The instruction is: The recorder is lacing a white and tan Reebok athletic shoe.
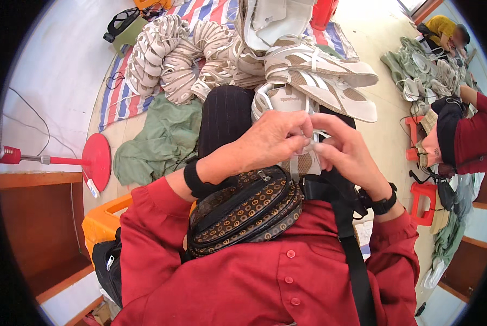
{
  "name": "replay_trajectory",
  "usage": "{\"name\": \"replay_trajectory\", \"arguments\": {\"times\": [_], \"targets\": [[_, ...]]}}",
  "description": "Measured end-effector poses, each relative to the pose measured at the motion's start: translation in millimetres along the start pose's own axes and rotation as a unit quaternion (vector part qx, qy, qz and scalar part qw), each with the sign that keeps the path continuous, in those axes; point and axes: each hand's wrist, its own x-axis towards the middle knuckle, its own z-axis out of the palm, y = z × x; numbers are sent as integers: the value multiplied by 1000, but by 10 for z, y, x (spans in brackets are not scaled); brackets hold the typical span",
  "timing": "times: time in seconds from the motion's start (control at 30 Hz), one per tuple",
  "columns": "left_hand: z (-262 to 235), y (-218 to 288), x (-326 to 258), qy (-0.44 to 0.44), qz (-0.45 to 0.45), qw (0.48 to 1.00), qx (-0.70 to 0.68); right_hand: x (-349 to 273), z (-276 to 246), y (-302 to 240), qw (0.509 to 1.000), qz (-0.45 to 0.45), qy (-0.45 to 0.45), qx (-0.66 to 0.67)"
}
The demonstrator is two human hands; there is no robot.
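Note:
My left hand [276, 138] and my right hand [347, 149] meet over my lap, thumbs and fingertips pinched close together. Between them shows a thin white lace [320, 133]; its end is hidden by the fingers. Just beneath lies a white and tan shoe upper [289, 100], partly covered by both hands. More white and tan shoe uppers [330, 92] are piled beyond it at the right, their toes pointing right. A patterned brown waist bag [246, 212] sits against my belly, below my left wrist.
Curled rows of shoe uppers [181, 70] lie on a striped sheet [113, 103] ahead. Green cloth [159, 141] is heaped left of my knee, near a red round stand base [96, 163]. At right, people sit by red stools [423, 204] and piled uppers [422, 70].

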Motion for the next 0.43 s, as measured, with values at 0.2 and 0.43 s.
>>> {"name": "replay_trajectory", "arguments": {"times": [0.2,0.43], "targets": [[-57,-91,6,18,-5,998,68,179,12,211,994,34,-102,9],[-272,-222,70,72,40,986,144,183,12,294,991,21,-54,-124]]}}
